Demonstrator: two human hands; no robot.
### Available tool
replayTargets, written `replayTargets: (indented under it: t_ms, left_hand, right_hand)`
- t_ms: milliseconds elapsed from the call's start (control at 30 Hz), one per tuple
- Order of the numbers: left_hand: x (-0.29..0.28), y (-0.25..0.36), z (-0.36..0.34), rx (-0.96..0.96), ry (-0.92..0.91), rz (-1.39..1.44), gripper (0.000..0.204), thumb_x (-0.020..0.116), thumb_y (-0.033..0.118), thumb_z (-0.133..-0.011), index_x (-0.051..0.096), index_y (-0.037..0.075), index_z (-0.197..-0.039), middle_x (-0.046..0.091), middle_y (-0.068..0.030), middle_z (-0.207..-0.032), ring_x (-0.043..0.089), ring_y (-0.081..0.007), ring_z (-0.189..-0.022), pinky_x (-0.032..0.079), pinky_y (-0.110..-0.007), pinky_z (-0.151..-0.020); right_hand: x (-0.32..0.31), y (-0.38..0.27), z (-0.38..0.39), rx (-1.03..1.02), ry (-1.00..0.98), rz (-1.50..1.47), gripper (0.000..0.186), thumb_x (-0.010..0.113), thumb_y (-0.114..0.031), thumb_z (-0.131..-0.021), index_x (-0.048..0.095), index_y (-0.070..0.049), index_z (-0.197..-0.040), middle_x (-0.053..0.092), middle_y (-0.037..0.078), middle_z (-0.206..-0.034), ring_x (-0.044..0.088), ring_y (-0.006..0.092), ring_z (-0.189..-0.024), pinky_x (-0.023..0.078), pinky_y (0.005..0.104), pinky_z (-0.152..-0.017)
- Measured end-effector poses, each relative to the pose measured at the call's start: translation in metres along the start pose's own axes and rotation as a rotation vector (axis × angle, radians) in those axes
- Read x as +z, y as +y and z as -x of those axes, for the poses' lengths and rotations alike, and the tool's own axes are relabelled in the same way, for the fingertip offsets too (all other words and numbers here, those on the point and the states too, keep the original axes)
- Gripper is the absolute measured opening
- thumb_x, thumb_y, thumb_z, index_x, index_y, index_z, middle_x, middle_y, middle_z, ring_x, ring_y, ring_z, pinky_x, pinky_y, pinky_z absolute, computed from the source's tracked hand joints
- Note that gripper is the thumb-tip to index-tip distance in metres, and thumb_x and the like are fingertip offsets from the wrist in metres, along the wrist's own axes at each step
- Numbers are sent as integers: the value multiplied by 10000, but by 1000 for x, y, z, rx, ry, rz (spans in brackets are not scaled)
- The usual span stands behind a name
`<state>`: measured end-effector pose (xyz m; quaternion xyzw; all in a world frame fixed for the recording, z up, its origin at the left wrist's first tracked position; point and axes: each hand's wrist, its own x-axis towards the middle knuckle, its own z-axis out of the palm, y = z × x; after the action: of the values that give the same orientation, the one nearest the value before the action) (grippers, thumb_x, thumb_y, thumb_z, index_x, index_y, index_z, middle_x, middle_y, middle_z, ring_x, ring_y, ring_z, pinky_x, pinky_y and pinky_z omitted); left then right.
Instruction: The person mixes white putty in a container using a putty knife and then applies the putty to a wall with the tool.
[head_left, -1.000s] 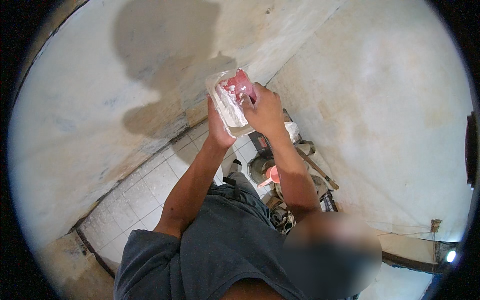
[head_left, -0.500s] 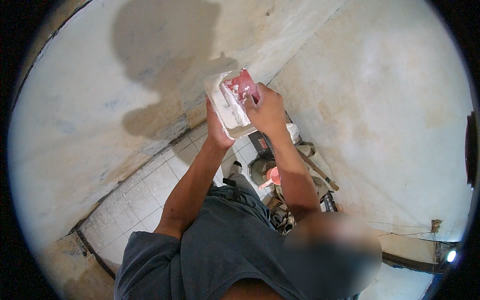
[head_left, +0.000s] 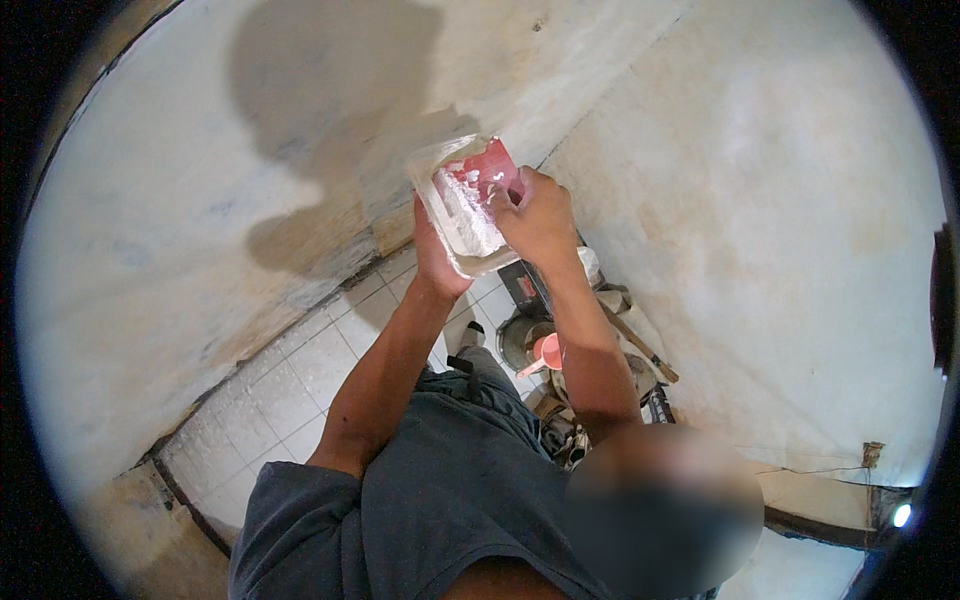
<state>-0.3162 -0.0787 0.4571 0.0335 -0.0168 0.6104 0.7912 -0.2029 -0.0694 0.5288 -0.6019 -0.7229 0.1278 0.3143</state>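
My left hand [head_left: 437,255] grips a shallow, whitish plastic tub [head_left: 484,266] from its left side and underneath, holding it up before the wall. In my right hand [head_left: 536,220] is a red flat putty scraper [head_left: 492,160], with the thumb pressed on its face. White paste [head_left: 470,215] coats the scraper's lower edge, which reaches into the tub. More of the paste smears the tub's inner walls. The fingers of my left hand are partly hidden behind the tub.
A pale, patchy wall [head_left: 330,170] rises close ahead, meeting a second wall [head_left: 740,220] at the right. Below are white floor tiles [head_left: 285,395]. Beside my right forearm stand a bucket [head_left: 518,342], a pink dipper [head_left: 545,352] and a wooden-handled tool [head_left: 640,345].
The scraper has tilted in the tub, so more of its paste-covered face shows. Both hands have shifted very slightly to the right.
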Motion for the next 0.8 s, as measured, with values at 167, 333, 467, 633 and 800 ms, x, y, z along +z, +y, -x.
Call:
replayTargets:
  t_ms: [167, 333, 467, 633, 800]
  left_hand:
    - [-2, -4, -2, 2, 13, -33, 558, 360, 544, -968, 515, 123, -1299, 607, -77, -1230, 599, -257, -1112, 470, -431, -989]
    - [8, -7, 5, 88, 5, -101, 552, 361, 542, -968, 513, 127, -1298, 603, -77, -1231, 600, -251, -1107, 474, -423, -983]
    - [3, -7, -1, 47, -43, -41, 542, 350, 538, -973, 509, 137, -1301, 596, -74, -1243, 585, -248, -1132, 463, -415, -998]
    - [0, -9, -1, 23, -129, 29, 566, 343, 549, -970, 499, 129, -1316, 590, -78, -1259, 574, -257, -1154, 448, -422, -1019]
    - [9, -9, -1, 0, -4, -37, 602, 316, 575, -969, 477, 137, -1349, 558, -69, -1316, 542, -258, -1203, 408, -427, -1058]
  right_hand:
    - [-3, -4, -2, -19, -38, 28, 243, 647, -210, -787, 591, 25, -783, 634, 246, -746, 629, 435, -720, 499, 464, -668]
    - [-8, -7, 0, -2, -31, 38, 241, 647, -211, -787, 584, 22, -785, 627, 247, -733, 624, 438, -715, 495, 465, -665]
    - [-10, 3, -2, 14, -32, 21, 240, 648, -211, -786, 584, 20, -784, 628, 243, -734, 627, 432, -714, 495, 460, -660]
    - [-13, -3, -1, -21, -24, 11, 228, 642, -205, -788, 585, 16, -776, 636, 241, -740, 637, 424, -718, 506, 464, -665]
    - [-23, -5, -1, 51, 39, 159, 200, 625, -186, -794, 584, 9, -776, 642, 240, -741, 641, 422, -705, 517, 476, -665]
